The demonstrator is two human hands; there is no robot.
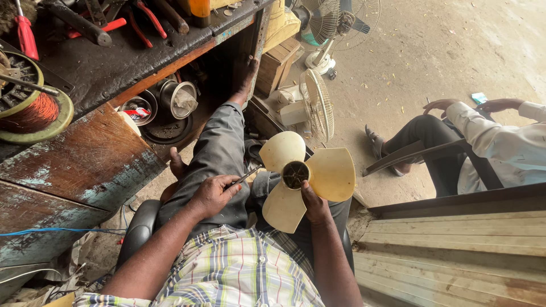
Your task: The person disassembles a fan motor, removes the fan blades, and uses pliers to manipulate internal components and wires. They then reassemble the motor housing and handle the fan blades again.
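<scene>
I sit with my legs stretched out under a workbench. My right hand (314, 204) grips a cream three-blade fan propeller (330, 170) from below, near its dark round hub (295, 174), which faces up. My left hand (213, 194) rests on my left thigh and holds a thin dark tool (245, 177) whose tip points toward the hub without touching it.
A worn workbench (108, 74) at left carries pliers, a red screwdriver (25, 37) and a copper wire spool (31, 111). Two standing fans (318, 105) are on the floor ahead. A seated person (489, 145) is at right. Wooden boards (449, 250) lie at lower right.
</scene>
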